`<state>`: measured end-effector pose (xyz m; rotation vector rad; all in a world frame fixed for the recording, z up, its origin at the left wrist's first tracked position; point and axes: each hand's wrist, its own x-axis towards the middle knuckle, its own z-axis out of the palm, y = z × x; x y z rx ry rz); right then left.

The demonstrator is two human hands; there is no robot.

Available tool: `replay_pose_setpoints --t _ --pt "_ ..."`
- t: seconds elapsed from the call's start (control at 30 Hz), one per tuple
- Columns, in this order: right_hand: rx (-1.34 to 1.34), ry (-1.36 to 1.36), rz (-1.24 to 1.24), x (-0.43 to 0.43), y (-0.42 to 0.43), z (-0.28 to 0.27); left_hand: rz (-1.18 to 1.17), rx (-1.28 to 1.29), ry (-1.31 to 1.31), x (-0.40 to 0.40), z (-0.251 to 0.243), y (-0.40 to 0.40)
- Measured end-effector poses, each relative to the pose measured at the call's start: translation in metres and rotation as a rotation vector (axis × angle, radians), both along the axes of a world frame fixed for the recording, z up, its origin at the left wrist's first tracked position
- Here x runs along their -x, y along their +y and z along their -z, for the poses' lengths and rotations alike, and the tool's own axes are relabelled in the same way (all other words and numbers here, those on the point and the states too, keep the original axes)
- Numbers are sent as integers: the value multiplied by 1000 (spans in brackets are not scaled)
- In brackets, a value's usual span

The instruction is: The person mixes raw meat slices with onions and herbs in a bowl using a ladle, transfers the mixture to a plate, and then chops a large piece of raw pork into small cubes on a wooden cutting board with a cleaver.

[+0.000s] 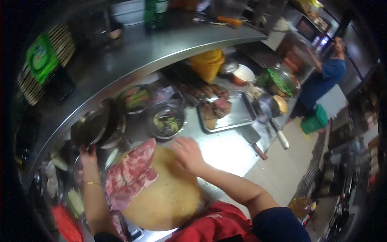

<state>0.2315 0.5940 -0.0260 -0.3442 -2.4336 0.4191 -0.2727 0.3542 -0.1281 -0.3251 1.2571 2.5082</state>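
Observation:
A slab of raw meat lies along the left side of a round, thick chopping block. My left hand is beyond the meat, with its fingers at the lower rim of a tilted metal bowl; blur hides the exact grip. Over the far right edge of the block is my right hand, fingers apart and holding nothing. Just past it stands a round bowl of cut green vegetables. A white handle shows between the meat and the bowl.
A steel shelf overhangs the counter. To the right are a metal tray with pieces of meat, a cleaver, a pan and a yellow container. A person in blue stands farther off. Peeled vegetables lie at left.

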Motion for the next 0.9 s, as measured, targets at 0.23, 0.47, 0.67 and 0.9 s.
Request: replay_pose_setpoints --t 0.23,0.47,0.67,0.9 --pt "104 -284 737 -326 26 19 78 -59 -164 -126 -19 31" --pt "-14 -257 695 -346 202 -34 231 -3 179 -306 -95 32" --pt "238 -773 732 -268 435 4 -15 265 213 -452 -113 15" --pt "-1039 -1500 -131 -325 645 171 -285 515 62 -568 -175 33"
